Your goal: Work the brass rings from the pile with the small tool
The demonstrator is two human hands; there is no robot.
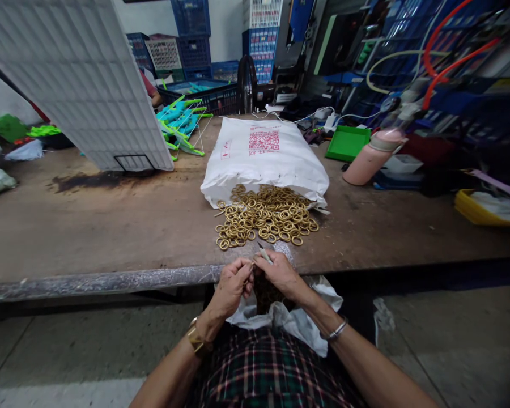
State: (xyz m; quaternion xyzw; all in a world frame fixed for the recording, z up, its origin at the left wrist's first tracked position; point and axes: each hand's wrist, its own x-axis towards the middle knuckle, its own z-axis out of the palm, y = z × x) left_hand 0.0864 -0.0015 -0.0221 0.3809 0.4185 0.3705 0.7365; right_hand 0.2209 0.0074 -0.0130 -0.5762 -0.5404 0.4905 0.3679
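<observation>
Delicately, a pointed tool [264, 253] and apparently a ring [252, 265] are held fingertip to fingertip.
The tool is pinched in the right hand's [279, 274] grip, the ring, seemingly, in the left hand's [234, 284]; loose rings [270, 215] are heaped on the surface [110, 232] at the sack's [233, 156] mouth. A finger could be nicked if the tool slipped; rings could be spilled by a brushing wrist.

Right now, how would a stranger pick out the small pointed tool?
Find the white sack on the long brown table, then the gold-coloured rings spilling from its mouth. Just below them in the view, at the table's near edge, the right hand holds the small pointed tool. Its slim dark tip and pale body set it apart from the round rings.
</observation>
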